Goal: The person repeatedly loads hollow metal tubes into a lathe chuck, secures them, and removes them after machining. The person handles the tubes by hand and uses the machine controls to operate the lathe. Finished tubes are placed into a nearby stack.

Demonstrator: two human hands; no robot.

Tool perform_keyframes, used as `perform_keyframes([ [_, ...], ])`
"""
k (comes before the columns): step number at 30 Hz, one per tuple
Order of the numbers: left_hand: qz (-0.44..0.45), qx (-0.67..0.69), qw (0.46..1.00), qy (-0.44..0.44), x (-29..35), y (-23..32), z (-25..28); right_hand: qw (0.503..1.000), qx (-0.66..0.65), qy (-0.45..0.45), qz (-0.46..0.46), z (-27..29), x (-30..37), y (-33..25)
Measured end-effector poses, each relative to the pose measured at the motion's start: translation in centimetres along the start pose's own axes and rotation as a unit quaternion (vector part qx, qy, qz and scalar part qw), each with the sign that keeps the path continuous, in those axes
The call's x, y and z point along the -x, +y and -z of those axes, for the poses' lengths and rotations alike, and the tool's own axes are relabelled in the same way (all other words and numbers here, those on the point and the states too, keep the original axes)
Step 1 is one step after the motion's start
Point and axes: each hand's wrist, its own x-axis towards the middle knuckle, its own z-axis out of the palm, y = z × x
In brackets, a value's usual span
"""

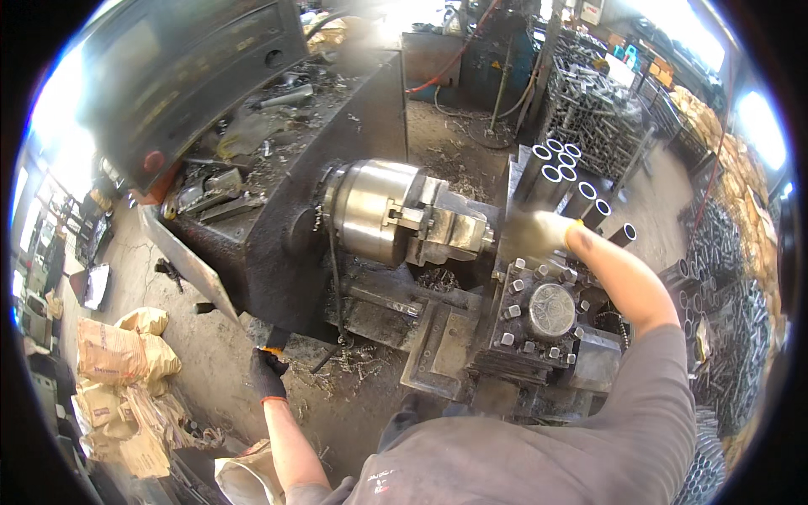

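Observation:
My left hand [268,374], in a dark glove with an orange cuff, is low beside the lathe's headstock. Its fingers look closed at a dark, bar-like part [276,338] with an orange edge; what they grip is hard to make out. My right hand [543,234], in a pale glove, is smeared by motion beyond the square tool post [551,313]. It is nearest several upright metal tubes [581,199], and its fingers cannot be read. Between my hands, the lathe's shiny chuck [370,212] has heavy jaws [454,234] facing right. Whether the jaws hold a workpiece is hidden.
Metal shavings and loose tools lie on the headstock top [337,93]. Below the chuck runs the lathe bed [370,303]. A large heap of metal parts [589,101] stands behind the tubes. Paper sacks [126,362] sit on the floor at left. More tubes are stacked at right.

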Motion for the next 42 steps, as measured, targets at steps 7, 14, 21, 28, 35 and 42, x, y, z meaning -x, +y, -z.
perform_keyframes([
  [7, -0.510, -0.369, 0.758, 0.170, 11.5, 10.2, -5.6, 0.963, 0.108, 0.199, -0.143, -3.2, 10.4, 3.9],
  [14, -0.732, -0.429, 0.523, 0.083, 9.6, 30.8, -23.1, 0.831, -0.078, 0.491, -0.250, -0.2, 20.2, -3.2],
  [21, -0.410, -0.684, 0.601, 0.051, 3.1, 39.3, -32.5, 0.747, -0.194, 0.635, -0.037, -2.9, 32.0, -14.8],
  [28, -0.786, -0.304, 0.523, -0.127, 16.5, 26.6, -25.2, 0.880, -0.279, 0.383, 0.038, -13.3, 30.4, -24.1],
  [35, -0.348, -0.548, 0.720, -0.245, 23.5, 0.5, -6.6, 0.876, -0.271, 0.398, -0.008, -20.7, 25.4, -22.5],
  [42, 0.012, -0.737, 0.609, -0.292, 23.3, -23.5, 30.4, 0.875, -0.254, 0.411, -0.026, -22.3, 25.5, -22.0],
])
